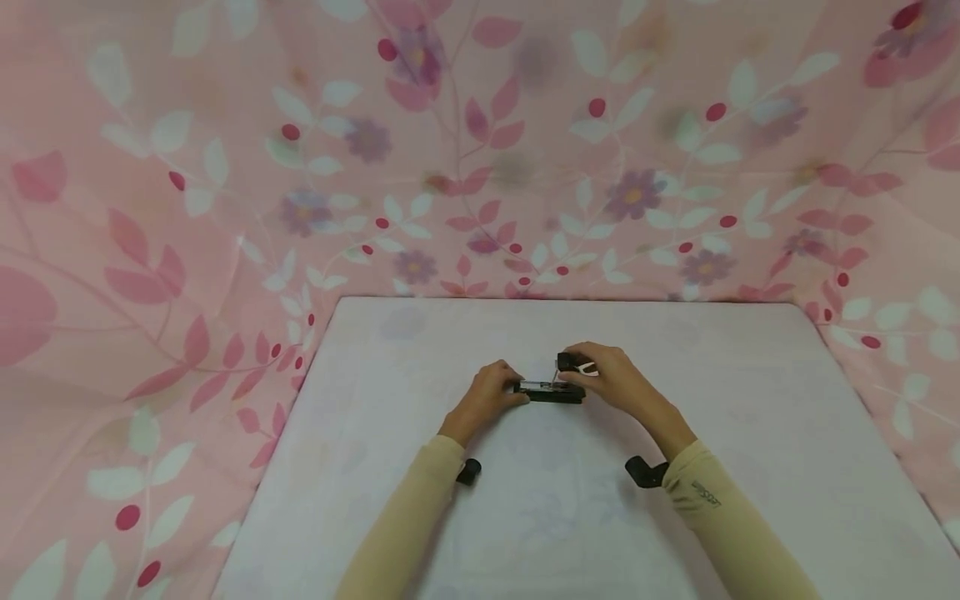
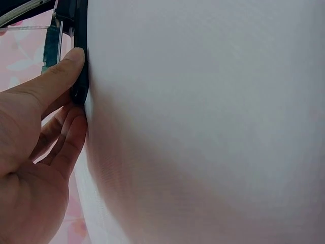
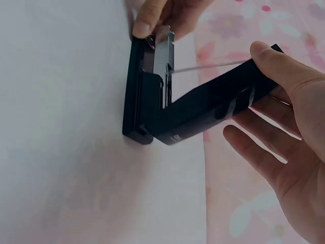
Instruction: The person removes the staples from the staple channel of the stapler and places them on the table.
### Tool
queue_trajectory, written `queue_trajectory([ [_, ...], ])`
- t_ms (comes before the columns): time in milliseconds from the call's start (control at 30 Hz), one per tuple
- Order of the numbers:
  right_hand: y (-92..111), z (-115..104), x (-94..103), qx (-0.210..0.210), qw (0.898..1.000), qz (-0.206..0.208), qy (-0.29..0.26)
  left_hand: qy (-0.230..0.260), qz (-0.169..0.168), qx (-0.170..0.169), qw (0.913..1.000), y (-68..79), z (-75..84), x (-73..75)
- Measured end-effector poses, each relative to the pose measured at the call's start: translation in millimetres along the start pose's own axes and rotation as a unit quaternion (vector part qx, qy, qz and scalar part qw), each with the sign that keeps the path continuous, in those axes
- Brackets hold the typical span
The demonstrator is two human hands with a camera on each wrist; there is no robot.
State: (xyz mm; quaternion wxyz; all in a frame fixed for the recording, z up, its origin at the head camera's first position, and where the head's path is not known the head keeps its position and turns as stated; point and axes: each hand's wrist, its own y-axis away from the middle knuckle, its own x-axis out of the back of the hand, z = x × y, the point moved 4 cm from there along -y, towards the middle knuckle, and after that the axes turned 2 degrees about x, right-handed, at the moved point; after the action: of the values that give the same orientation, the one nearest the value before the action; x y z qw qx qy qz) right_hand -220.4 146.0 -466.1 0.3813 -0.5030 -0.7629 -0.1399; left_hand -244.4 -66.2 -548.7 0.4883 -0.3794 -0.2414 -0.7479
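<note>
A black stapler (image 1: 555, 397) lies on the white table, its top arm (image 3: 208, 104) swung up from the base (image 3: 132, 96). Between the raised arm and the metal staple channel (image 3: 162, 56) stretches a thin coil spring (image 3: 210, 66). My left hand (image 1: 487, 396) pinches one end of the base, thumb on the near side and fingers behind, as the left wrist view shows up close. With thumb and fingers, my right hand (image 1: 613, 379) holds the free end of the raised arm, tilted up from the hinge.
Around the stapler spreads the white tabletop (image 1: 525, 533), with its back edge beyond the hands. Pink floral cloth (image 1: 480, 150) hangs behind and at both sides. Black wrist devices (image 1: 647, 472) sit at the cuffs of both pale sleeves.
</note>
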Motion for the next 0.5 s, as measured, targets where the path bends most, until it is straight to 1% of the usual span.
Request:
queue_trajectory([
  [133,6,3,7.0,-0.002,1.000,0.004,-0.004,-0.001,0.002,0.003,1.0000,0.7,-1.1,0.3],
  [367,18,14,18.9,-0.009,1.000,0.021,0.009,-0.011,-0.007,-0.013,0.9998,-0.7,0.7,-3.4],
  [500,21,18,22.6,-0.009,1.000,0.025,0.017,-0.011,-0.004,-0.002,0.9999,1.2,0.3,0.3],
])
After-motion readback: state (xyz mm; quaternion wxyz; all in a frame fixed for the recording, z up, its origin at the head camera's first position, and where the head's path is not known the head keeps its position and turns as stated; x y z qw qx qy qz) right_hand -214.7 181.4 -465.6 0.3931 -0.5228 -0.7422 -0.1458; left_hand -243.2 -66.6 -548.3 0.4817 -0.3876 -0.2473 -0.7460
